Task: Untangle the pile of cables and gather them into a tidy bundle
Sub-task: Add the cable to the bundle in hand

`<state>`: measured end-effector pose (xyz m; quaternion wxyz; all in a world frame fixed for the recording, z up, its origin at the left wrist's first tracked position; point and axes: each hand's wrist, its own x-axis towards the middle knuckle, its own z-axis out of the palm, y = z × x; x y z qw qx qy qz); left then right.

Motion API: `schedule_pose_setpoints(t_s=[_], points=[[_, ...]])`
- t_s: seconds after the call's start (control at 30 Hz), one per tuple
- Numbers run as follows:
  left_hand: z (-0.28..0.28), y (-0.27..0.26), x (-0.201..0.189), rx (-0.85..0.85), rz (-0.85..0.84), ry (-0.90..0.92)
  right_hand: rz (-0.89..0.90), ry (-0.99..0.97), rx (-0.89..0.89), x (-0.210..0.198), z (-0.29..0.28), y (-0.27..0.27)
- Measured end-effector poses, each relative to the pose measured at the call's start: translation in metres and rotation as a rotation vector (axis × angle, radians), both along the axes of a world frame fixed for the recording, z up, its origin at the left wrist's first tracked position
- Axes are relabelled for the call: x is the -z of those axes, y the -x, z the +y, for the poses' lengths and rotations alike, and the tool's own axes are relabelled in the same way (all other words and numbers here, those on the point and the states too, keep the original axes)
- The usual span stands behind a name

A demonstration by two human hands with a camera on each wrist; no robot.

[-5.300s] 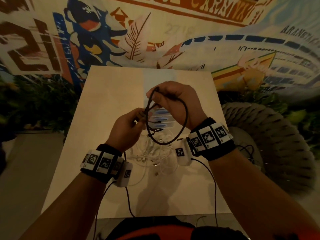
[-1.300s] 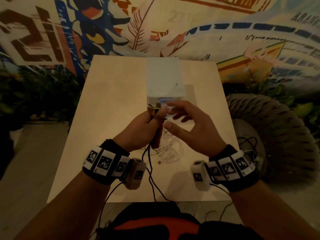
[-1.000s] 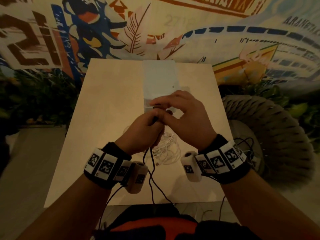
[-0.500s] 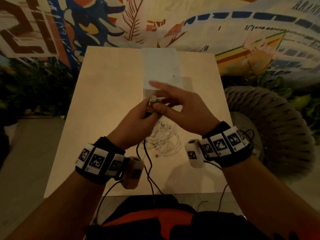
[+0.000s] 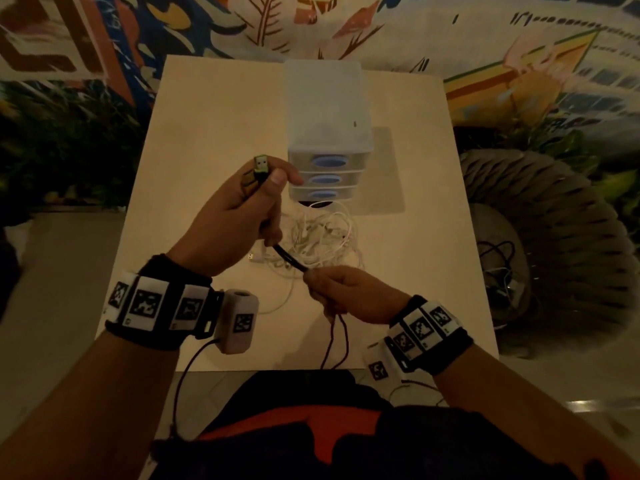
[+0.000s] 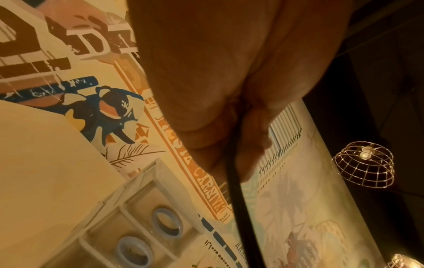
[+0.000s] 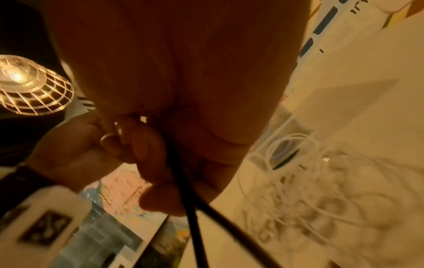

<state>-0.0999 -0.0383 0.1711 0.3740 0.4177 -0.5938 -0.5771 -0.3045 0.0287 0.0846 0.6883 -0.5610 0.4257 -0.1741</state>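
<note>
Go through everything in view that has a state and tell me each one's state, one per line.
Black cable: doubled, taut between both hands, off the table.
USB plug: sticking out above the left hand's grip.
Left hand: holds the black cable.
Right hand: pinches the black cable.
White cables: tangled on the table.
Drawer unit: three drawers closed.

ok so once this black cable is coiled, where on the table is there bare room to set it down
The table looks bare on its left side, beside the drawer unit and left of the left hand. Another bare patch lies right of the white cable pile, up to the right edge. It's crowded mid-table, before the drawers.
</note>
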Motion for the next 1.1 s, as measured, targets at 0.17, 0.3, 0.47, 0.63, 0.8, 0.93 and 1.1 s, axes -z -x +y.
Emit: schedule_pose_setpoints(t_s=[0.17, 0.3, 0.47, 0.63, 0.8, 0.93, 1.1], points=[[-0.005, -0.017, 0.007, -0.134, 0.037, -0.074, 0.309, -0.144, -0.026, 0.062, 0.051, 0.031], [0.000, -0.019, 0.024, -0.069, -0.075, -0.203, 0.244, -0.265, 0.009, 0.083, 0.078, 0.045], [0.002, -0.019, 0.027, 0.009, 0.004, -0.316, 0.288, -0.226, 0.168, 0.089, 0.064, 0.050], [0.000, -0.017, 0.028, 0.011, -0.017, -0.309, 0.646, 0.120, 0.089, 0.084, 0.023, 0.037], [0.004, -0.014, 0.032, 0.007, -0.059, -0.282, 0.833, 0.180, -0.059, 0.107, 0.008, 0.004], [0.007, -0.020, 0.037, -0.003, -0.141, -0.251, 0.881, 0.277, 0.020, 0.120, 0.005, -0.001], [0.009, -0.024, 0.042, -0.019, -0.149, -0.272, 0.930, 0.374, -0.044, 0.125, 0.002, 0.002]])
